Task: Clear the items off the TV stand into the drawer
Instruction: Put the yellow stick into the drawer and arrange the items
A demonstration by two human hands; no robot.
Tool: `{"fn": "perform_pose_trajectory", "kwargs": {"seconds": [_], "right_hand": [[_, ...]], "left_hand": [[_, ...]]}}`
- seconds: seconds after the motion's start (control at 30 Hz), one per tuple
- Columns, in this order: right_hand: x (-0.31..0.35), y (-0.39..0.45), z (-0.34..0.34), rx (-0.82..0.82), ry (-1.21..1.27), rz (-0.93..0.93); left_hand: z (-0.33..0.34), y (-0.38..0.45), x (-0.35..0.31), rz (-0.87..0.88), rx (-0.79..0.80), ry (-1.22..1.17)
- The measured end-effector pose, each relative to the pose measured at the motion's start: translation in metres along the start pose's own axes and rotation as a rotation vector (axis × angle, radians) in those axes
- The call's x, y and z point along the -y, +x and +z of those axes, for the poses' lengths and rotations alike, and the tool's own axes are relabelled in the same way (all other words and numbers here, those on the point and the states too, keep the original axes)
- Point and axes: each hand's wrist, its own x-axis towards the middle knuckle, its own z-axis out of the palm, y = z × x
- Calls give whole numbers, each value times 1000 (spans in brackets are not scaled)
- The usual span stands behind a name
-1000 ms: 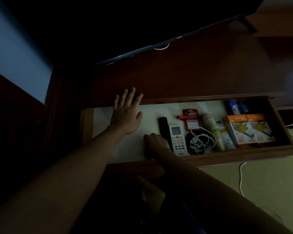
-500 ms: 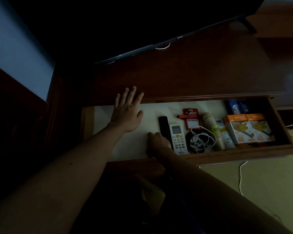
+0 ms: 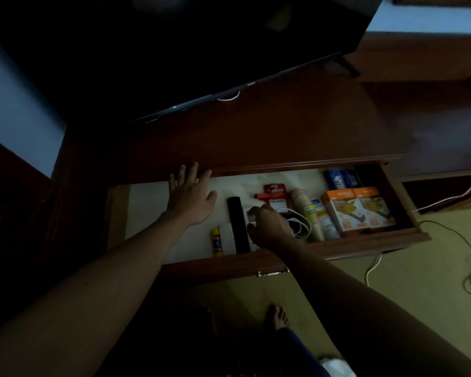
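Reaching into the open drawer (image 3: 269, 263), the right hand (image 3: 269, 227) hovers over the white remote (image 3: 248, 217), its fingers curled downward around it, though the dim light leaves it unclear whether they actually grip it or only touch it. The left hand (image 3: 192, 195) lies flat with fingers straight and spread, its palm over the white drawer lining and its fingertips reaching the back edge of the drawer under the lip of the TV stand (image 3: 283, 126). Just left of the right hand a black remote (image 3: 238, 225) lies lengthwise, front to back, and beside it near the front edge sit a white box (image 3: 227, 238) and a yellow glue stick (image 3: 216, 243). Partly under the right hand is a coiled white cable (image 3: 302, 227), with a red packet (image 3: 276, 195) behind it toward the back edge. Further right lie a stack of paper cups (image 3: 307, 210), two orange boxes (image 3: 358, 209) side by side, and blue packets (image 3: 340, 178) in the back right corner. The TV (image 3: 201, 50) stands on the stand's top, whose visible wood is bare.
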Motion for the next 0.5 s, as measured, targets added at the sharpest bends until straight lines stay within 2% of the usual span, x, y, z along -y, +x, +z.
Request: {"fn": "perform_pose_trajectory", "kwargs": {"seconds": [0.1, 0.23, 0.33, 0.43, 0.5], "right_hand": [[-24, -5, -21, -50, -2, -39], [-62, -14, -40, -29, -7, -124], [-87, -26, -50, 112, -45, -204], [-111, -36, -55, 287, -66, -251], [-124, -41, -55, 349, -114, -263]], "left_hand": [[11, -21, -31, 55, -24, -53], [34, -49, -68, 145, 69, -139], [55, -74, -87, 197, 172, -135], [68, -90, -101, 162, 281, -96], [72, -93, -109, 146, 335, -72]]}}
